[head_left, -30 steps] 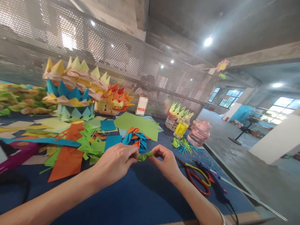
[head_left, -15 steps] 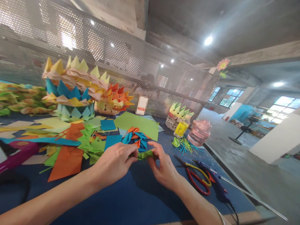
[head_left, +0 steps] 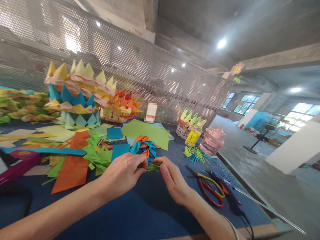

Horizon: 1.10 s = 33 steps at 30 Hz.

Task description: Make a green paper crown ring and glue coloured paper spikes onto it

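Starting at the far left edge, one magenta plastic tool [head_left: 18,162] lies on the dark blue table mat [head_left: 140,213]. Next to it is one large orange paper sheet [head_left: 71,171], among loose green scraps. The left hand [head_left: 122,175] comes in from the lower left on a long bare forearm. Its knuckles face up, and its thumb and fingers are pinched tight on one end of a small folded green paper piece [head_left: 152,167]. That single piece sits just above the mat between the two hands, mostly hidden by fingertips. The right hand [head_left: 172,181] comes up from the lower right with its palm turned down. Its thumb and forefinger are closed on the piece's other end, and the remaining fingers lie loosely curved. Just behind the hands is one blue-and-orange folded paper cluster [head_left: 145,146]. Further right are one pair of red-and-yellow-handled scissors [head_left: 212,194], one blue glue gun [head_left: 230,195] touching them, one yellow-labelled bottle [head_left: 193,137] and one pink plastic jar [head_left: 212,141] (bottle and jar stand side by side).
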Each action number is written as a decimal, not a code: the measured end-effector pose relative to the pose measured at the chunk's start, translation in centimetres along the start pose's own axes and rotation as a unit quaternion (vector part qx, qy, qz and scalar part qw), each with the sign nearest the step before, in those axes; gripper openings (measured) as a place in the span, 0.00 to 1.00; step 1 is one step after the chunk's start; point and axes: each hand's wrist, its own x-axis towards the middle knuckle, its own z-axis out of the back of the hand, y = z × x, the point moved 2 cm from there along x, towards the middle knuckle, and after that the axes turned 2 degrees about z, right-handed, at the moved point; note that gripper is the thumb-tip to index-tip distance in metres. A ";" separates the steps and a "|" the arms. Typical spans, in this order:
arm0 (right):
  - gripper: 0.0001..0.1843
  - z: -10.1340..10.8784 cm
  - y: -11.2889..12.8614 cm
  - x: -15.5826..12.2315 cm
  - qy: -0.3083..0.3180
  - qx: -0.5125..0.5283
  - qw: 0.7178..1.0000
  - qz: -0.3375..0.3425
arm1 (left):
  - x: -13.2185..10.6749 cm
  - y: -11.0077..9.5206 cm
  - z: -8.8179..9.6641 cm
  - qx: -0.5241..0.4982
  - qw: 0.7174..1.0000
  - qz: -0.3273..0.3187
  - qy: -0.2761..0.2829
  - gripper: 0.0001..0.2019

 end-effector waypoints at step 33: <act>0.04 -0.6 -1.3 0.4 -0.054 -0.036 0.997 -0.032 | 0.1 -0.1 0.3 0.004 1.000 0.005 -0.022 0.05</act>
